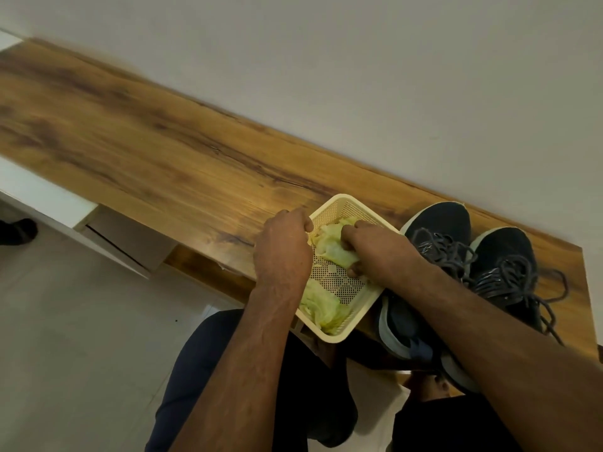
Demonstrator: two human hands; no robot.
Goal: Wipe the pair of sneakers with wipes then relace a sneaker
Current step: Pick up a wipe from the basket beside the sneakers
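Sneakers [466, 272], dark pair with grey laces, sat side by side at the right end of the wooden tabletop [130, 141], heels overhanging the near edge, laces loose. Just left of them, touching or nearly so, was a cream perforated basket [339, 282] holding pale yellow-green wipes [329, 246]. Right hand [365, 249] was inside the basket, fingers curled round a crumpled wipe. Left hand [284, 246] gripped the basket's left rim, fingers curled over the edge. More wipes [323, 308] lay in the basket's near corner. White wall behind the tabletop, pale tiled floor below, person's dark trousers at the bottom
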